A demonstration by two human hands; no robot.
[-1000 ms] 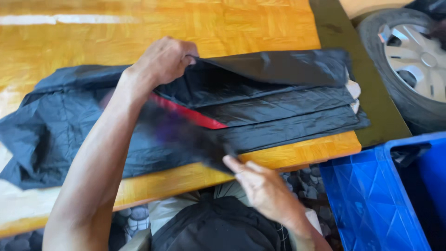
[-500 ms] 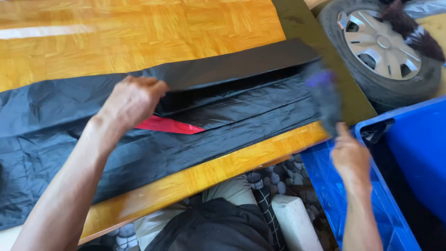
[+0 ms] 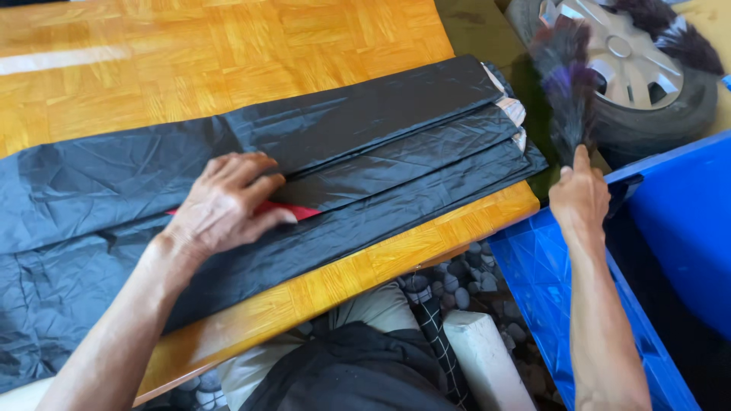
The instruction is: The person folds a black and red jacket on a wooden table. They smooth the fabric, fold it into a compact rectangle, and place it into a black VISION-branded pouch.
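Observation:
A black folded garment (image 3: 365, 144) with a red inner strip (image 3: 293, 211) lies spread across a wooden table (image 3: 190, 53). My left hand (image 3: 228, 202) rests flat on the garment, fingers spread, partly over the red strip. My right hand (image 3: 580, 199) is off the table's right end, above a blue plastic crate (image 3: 548, 304). It grips a blurred dark tuft with a purple tint (image 3: 567, 91) that stands upright from the fist, in front of a car wheel.
A car wheel with a silver hubcap (image 3: 632, 61) stands at the top right, past the table's dark end edge. The blue crate fills the lower right. My lap and patterned cloth (image 3: 396, 350) show below the table's near edge.
My left hand has moved down from the garment's upper fold and now lies flat on it. My right hand has swung from the table's front edge out over the crate, lifting the dark tuft.

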